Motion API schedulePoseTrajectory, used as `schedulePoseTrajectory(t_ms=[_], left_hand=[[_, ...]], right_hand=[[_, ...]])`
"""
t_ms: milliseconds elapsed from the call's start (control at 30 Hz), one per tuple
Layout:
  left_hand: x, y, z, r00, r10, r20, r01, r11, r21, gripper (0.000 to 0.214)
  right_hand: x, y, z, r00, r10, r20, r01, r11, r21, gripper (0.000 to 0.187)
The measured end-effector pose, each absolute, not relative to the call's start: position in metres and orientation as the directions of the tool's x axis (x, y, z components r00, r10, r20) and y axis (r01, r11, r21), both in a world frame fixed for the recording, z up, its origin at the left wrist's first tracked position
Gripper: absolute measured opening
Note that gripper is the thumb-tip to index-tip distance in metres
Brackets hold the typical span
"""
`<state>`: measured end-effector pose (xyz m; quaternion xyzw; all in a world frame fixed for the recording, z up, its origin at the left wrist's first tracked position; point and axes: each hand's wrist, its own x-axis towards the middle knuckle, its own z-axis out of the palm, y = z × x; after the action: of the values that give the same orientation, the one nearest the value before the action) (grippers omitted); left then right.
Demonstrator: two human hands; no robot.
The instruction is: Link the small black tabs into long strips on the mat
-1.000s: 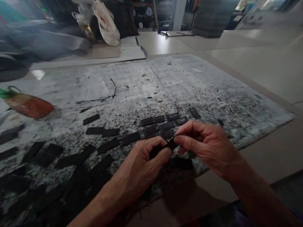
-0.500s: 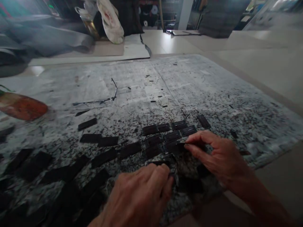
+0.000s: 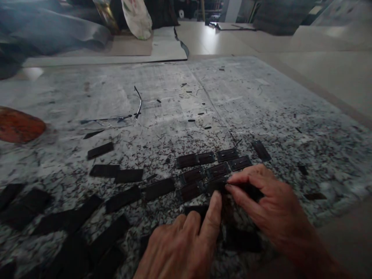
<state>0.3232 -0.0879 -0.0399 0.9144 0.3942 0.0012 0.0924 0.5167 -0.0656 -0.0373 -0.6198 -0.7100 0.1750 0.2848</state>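
Observation:
A small flat black rectangular piece (image 3: 215,186) lies at the near end of a cluster of similar pieces. My right hand (image 3: 269,205) pinches its right end between thumb and index finger. From the near side, my left hand (image 3: 183,244) reaches in with its index finger stretched out, the tip touching that piece. The left hand's other fingers curl downward, and what is under them is hidden. Just beyond are several dark rectangles with shiny clear edges (image 3: 190,175). Another black piece (image 3: 197,210) shows partly beside my left knuckles.
Plain black rectangles (image 3: 123,198) lie scattered and overlapping on the left. Dark shreds cover much of the grey board (image 3: 162,77). An orange-brown object (image 3: 20,126) sits at the left edge. At the back are a whitish bag (image 3: 136,19) and grey sheet material (image 3: 72,33).
My left hand has shifted right, and its index finger has straightened from a curl onto the black piece. The right hand keeps its pinch. The camera view has tilted slightly down.

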Motion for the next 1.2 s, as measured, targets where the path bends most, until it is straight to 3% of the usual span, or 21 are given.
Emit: schedulePoseTrajectory(t_ms=[400, 700, 1200], left_hand=[[0.3191, -0.0866, -0.0412, 0.66, 0.747, -0.079, 0.74, -0.627, 0.245, 0.054], [0.3212, -0.087, -0.0432, 0.672, 0.741, -0.019, 0.728, -0.654, 0.206, 0.055], [0.3184, -0.0867, -0.0457, 0.67, 0.739, -0.068, 0.732, -0.643, 0.223, 0.052]], right_hand=[[0.5122, -0.0643, -0.0414, -0.045, 0.974, 0.222, 0.815, 0.164, -0.556, 0.006], [0.5121, -0.0634, -0.0426, -0.034, 0.974, 0.223, 0.807, 0.158, -0.57, 0.006], [0.5099, -0.0616, -0.044, -0.043, 0.968, 0.248, 0.82, 0.176, -0.545, 0.006]])
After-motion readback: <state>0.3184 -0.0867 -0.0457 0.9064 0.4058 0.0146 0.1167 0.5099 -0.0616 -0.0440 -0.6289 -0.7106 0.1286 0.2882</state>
